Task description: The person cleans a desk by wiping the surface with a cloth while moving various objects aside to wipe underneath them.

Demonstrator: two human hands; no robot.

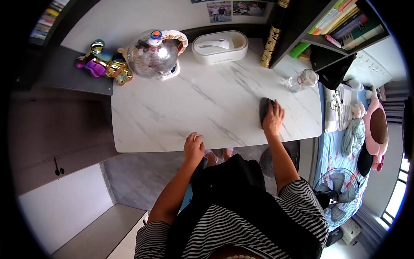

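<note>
My right hand lies over a dark grey cloth or pad on the right part of the white marbled table. The dark thing shows along the left side of the hand, flat on the surface. My left hand is at the table's front edge, its fingers curled a little and apart, with nothing in them. A clear glass jar lies or leans beyond my right hand, near the table's right side.
Along the back stand a shiny bear figure, a clear globe, a white tissue box and a gold-patterned black tube. A bookshelf rises at the back right. A fan stands beside the bed.
</note>
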